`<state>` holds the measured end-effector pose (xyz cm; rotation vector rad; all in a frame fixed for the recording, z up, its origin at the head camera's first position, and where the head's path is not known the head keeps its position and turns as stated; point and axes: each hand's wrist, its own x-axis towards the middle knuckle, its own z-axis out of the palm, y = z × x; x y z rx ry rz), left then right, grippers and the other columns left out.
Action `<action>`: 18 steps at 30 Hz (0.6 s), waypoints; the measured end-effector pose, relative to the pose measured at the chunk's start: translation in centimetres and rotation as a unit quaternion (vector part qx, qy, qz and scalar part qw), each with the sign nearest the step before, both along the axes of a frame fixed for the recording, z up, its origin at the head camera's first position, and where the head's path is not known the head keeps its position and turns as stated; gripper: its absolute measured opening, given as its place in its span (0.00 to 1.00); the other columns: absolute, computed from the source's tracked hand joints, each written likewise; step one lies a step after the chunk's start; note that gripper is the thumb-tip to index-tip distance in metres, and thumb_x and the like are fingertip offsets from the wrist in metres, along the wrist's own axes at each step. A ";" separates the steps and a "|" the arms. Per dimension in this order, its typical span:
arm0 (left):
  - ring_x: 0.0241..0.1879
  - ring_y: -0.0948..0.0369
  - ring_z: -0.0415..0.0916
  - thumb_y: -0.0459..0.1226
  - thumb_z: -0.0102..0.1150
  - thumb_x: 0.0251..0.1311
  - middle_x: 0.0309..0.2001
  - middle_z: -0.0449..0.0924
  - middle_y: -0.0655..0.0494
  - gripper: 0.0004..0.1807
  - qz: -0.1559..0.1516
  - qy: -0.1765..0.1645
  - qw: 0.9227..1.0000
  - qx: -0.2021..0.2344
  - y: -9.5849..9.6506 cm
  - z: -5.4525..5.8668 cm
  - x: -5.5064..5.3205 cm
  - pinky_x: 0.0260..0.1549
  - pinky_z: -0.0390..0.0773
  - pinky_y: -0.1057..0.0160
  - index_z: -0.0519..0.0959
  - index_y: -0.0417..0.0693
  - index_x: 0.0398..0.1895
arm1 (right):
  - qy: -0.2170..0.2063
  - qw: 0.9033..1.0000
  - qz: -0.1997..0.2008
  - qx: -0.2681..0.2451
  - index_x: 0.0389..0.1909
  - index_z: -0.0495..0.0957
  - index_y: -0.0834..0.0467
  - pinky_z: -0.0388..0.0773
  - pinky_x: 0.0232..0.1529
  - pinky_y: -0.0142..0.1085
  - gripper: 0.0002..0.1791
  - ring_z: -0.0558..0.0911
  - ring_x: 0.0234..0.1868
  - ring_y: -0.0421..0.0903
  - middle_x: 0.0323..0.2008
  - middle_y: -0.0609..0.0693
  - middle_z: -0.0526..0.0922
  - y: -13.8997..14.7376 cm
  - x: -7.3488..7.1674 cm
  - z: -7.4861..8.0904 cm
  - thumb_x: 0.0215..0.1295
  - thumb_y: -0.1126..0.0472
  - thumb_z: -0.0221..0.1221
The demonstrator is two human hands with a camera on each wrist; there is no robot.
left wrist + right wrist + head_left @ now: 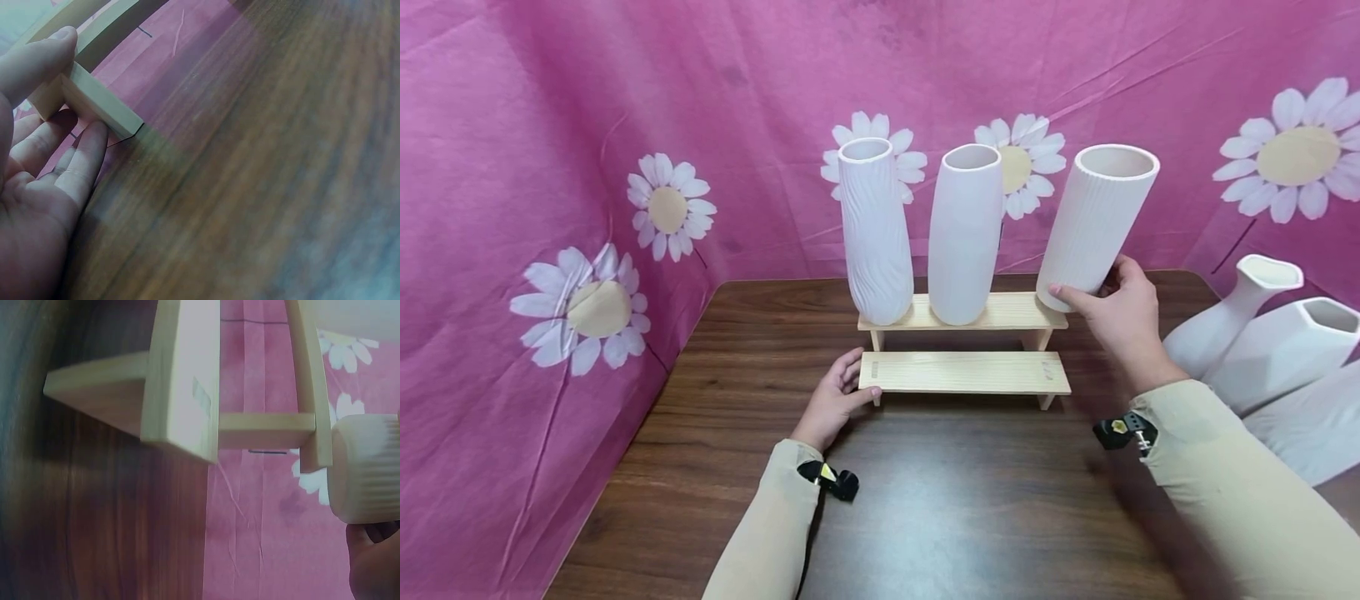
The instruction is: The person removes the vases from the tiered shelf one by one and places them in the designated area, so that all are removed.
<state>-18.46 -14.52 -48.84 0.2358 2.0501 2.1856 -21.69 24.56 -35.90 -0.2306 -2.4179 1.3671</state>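
A ribbed white vase leans to the right over the right end of the top step of a two-step wooden stand. My right hand grips this vase low down, thumb in front. In the right wrist view the base of the ribbed vase is right at the upper board's end. My left hand holds the left end of the lower step; the left wrist view has the thumb on top and fingers by the leg. On the upper step stand a wavy-textured white vase and a smoother white vase.
Several more white vases lie tilted at the right, close to my right forearm. Behind the dark wooden table hangs a pink cloth printed with daisies. The table's left edge runs along the cloth.
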 end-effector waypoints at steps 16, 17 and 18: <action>0.66 0.47 0.69 0.23 0.65 0.59 0.70 0.68 0.40 0.44 0.002 -0.005 1.000 -0.007 0.0 0.1 -0.1 0.53 0.75 0.68 0.55 0.37 0.77 | -0.001 0.998 -0.068 -0.007 0.70 0.64 0.59 0.70 0.54 0.30 0.48 0.73 0.54 0.41 0.59 0.54 0.74 2.4 -1.7 -0.4 0.53 0.44 0.74; 0.66 0.47 0.69 0.23 0.65 0.59 0.70 0.68 0.40 0.44 0.002 -0.005 1.000 -0.006 0.0 0.2 0.0 0.53 0.75 0.68 0.55 0.37 0.77 | -0.003 0.997 -0.072 -0.010 0.70 0.64 0.59 0.69 0.54 0.30 0.48 0.73 0.53 0.41 0.59 0.53 0.74 2.5 -1.7 -0.5 0.52 0.44 0.74; 0.66 0.47 0.69 0.23 0.65 0.59 0.70 0.68 0.40 0.44 0.002 -0.005 1.000 -0.006 0.1 0.2 0.0 0.53 0.75 0.68 0.55 0.37 0.77 | -0.006 0.997 -0.077 -0.011 0.69 0.65 0.59 0.69 0.54 0.30 0.48 0.73 0.53 0.41 0.58 0.53 0.74 2.6 -1.8 -0.6 0.52 0.43 0.74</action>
